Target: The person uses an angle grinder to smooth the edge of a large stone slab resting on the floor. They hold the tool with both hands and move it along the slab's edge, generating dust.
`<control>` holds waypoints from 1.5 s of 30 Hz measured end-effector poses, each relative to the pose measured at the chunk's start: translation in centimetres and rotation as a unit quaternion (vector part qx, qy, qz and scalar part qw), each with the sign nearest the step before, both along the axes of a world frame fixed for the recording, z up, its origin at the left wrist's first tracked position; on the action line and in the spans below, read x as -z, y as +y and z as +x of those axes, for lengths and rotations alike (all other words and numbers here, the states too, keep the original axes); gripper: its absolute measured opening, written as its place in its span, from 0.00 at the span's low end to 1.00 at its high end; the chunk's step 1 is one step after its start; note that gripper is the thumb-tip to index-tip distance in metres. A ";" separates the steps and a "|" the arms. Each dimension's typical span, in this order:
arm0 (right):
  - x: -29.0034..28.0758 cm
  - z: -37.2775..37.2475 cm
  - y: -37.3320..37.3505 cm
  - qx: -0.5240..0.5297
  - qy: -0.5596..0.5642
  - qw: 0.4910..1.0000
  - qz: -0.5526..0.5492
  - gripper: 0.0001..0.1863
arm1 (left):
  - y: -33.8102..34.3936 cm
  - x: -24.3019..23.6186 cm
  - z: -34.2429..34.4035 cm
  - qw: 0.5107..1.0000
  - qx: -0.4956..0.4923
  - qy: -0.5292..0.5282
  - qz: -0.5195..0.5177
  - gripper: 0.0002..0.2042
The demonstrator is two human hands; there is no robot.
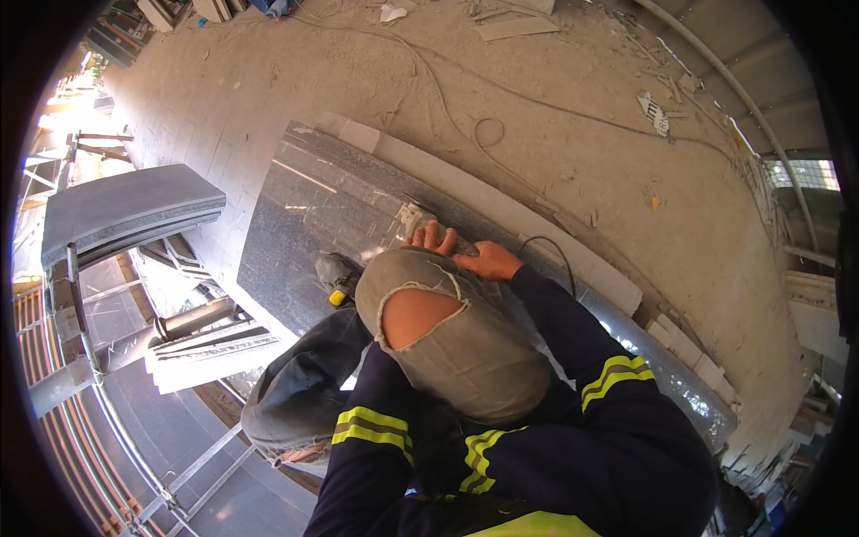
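Dusty concrete floor (555, 80) fills the upper half of the frame, strewn with loose cables, stone scraps and a white offcut near the top edge. Across the middle runs a large polished dark granite slab (313, 215), lying diagonally from upper left to lower right, its far long edge bordered by a pale stone strip (501, 210) that touches it. Bare slab surface lies open toward the upper left; to the lower right it narrows under the person's arm. At the left edge of the frame a curved grey stone piece (125, 206) rests on a metal frame, well apart from the slab.

No container shows in view. A raised knee in torn grey trousers (438, 331) covers the centre. Just above it, the right hand (488, 261) and left hand (431, 237) close together over a small power tool (416, 217) resting on the slab; the right hand's fingers wrap round its body, while the left's fingers curl over it, the grip mostly hidden. A black cord (546, 242) loops away behind the right wrist.
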State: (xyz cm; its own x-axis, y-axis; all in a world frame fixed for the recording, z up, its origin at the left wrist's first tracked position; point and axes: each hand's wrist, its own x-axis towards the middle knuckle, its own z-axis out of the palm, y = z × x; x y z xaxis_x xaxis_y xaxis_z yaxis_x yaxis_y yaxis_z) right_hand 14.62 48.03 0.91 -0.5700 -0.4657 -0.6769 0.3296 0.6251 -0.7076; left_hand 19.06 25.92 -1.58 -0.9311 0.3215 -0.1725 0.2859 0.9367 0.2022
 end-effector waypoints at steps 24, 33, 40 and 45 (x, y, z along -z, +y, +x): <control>1.7 -0.4 -0.9 0.002 0.017 1.000 0.008 0.48 | 0.5 -0.5 -0.7 0.999 -0.047 -0.019 -0.011 0.37; 0.1 0.0 0.3 0.004 -0.008 1.000 0.003 0.49 | 1.0 0.0 0.0 0.999 -0.017 0.048 -0.007 0.35; 0.8 0.5 0.7 -0.002 0.012 1.000 0.006 0.51 | 1.5 -0.7 0.1 0.999 -0.006 0.049 -0.010 0.33; 0.6 0.7 1.2 -0.004 0.013 1.000 0.010 0.50 | 2.0 -1.2 0.1 0.999 -0.003 0.046 0.009 0.34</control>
